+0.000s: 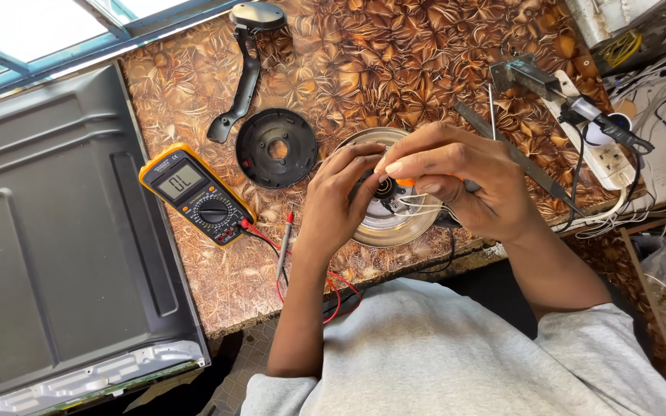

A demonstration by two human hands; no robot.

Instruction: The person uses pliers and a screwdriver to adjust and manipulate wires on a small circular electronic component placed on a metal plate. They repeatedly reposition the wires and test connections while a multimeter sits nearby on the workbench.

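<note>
Centre frame | round metal disc (379, 223) being steadied flat beneath both hands | left hand (341, 200) curled on its rim | right hand (456, 181) pinching an orange-tipped tool (404, 182) over its hub

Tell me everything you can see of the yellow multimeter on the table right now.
The yellow-cased multimeter with a dark grey face lies flat, face up and turned diagonally, on the brown leaf-patterned table, beside the large grey metal panel. It has a lit grey display at its upper end, a round black dial below, and sockets at its lower end where red leads are plugged in. Neither hand touches it; the left hand is nearest.
</note>
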